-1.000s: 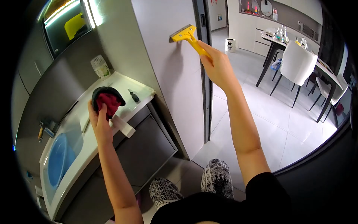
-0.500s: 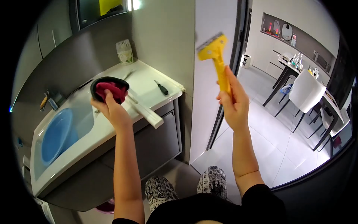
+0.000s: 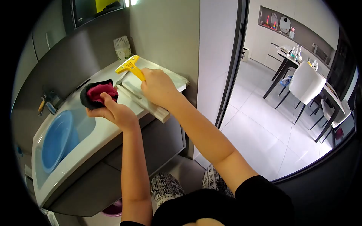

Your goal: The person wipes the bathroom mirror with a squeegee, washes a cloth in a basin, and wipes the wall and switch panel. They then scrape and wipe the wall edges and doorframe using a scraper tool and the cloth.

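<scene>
My left hand (image 3: 115, 112) is closed on a bunched cloth (image 3: 98, 94), dark grey outside and red inside, above the counter beside the basin. In my right hand (image 3: 161, 87) is a yellow scraper (image 3: 130, 67), gripped by its handle, its wide head pointing up and left over the white counter (image 3: 109, 71). Under my right forearm, a long white bar-shaped piece (image 3: 160, 113) lies across the counter and sticks out past its front edge. The screwdriver seen earlier is hidden behind my right hand.
A blue basin (image 3: 56, 141) stands tilted in the sink (image 3: 85, 126), near the faucet (image 3: 49, 105). A patterned cup-like holder (image 3: 122, 48) stands in the counter's back corner. To the right, a doorway opens on a tiled floor (image 3: 260, 139), a white chair (image 3: 307, 83) and a table.
My right hand has brought the scraper from the doorway side leftward and down over the counter. My left hand, with the cloth, has shifted slightly. The view has turned a little.
</scene>
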The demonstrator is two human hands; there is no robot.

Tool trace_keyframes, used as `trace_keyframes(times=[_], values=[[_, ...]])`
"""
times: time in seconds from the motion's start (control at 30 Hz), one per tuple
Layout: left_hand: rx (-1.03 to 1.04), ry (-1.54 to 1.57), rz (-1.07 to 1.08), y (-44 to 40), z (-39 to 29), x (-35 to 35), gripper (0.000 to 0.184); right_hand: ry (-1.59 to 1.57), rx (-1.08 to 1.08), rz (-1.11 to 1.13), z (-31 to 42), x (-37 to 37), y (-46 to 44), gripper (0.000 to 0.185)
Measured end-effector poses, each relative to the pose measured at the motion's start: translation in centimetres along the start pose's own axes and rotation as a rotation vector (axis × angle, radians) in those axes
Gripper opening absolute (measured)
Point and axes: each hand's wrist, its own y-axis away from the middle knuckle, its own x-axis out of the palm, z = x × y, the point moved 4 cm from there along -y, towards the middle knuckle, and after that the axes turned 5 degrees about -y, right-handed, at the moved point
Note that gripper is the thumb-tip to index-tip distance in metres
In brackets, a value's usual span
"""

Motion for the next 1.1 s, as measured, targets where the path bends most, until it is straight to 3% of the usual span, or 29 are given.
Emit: trace_keyframes(times=[0.17,0.27,0.4,0.5,0.57,0.77,0.9,1.1], values=[[0.037,0.016,0.065,0.0,-0.4,0.4,0.034,0.035,0.027,-0.041,1.1,0.0,1.0,0.033],[0.043,0.006,0.052,0.1,-0.1,0.2,0.033,-0.123,0.076,-0.102,1.9,-1.6,2.5,0.037],[0.081,0.011,0.058,0.0,0.4,-0.1,0.034,-0.143,-0.124,-0.189,2.2,-6.0,5.1,0.052],[0.072,-0.004,0.073,0.0,0.5,-0.1,0.035,-0.299,-0.041,-0.059,-0.3,-9.8,8.7,0.06],[0.022,0.067,0.096,0.1,-0.1,0.3,0.04,-0.484,0.159,0.003,0.4,-11.6,11.3,0.06],[0.038,0.077,0.098,0.3,-0.7,0.4,0.039,-0.343,0.262,0.005,0.9,-12.6,14.5,0.067],[-0.052,0.151,0.195,0.2,-0.5,0.7,0.038,-0.625,0.405,-0.042,0.1,-10.7,14.4,0.064],[-0.023,-0.126,0.455,0.4,0.3,1.8,0.032,-0.825,0.451,-0.125,-1.6,-9.0,14.0,0.062]])
